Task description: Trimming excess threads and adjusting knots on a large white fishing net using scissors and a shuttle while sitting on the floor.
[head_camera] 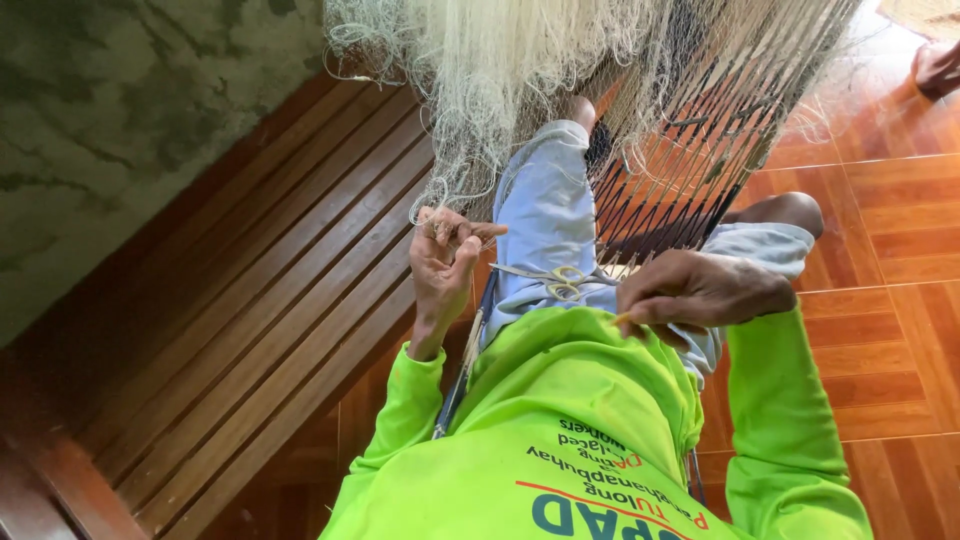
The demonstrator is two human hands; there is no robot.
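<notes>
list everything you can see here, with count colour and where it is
fishing net: one, whitish, hangs from the top centre down to the left hand
dark cords: many, black, fan out over the knees right of the net
scissors: one pair, pale handles, lying on the lap
slatted bench: one, brown wood, left
wall: grey-green, upper left
floor: reddish-brown tiles, right
another person's foot: one, top right corner
shorts: pale grey, over the thighs
shirt: bright green, long sleeves, bottom centre
left hand: fingers pinch the net's edge
right hand: fingers closed on a small yellowish tool, mostly hidden
</notes>
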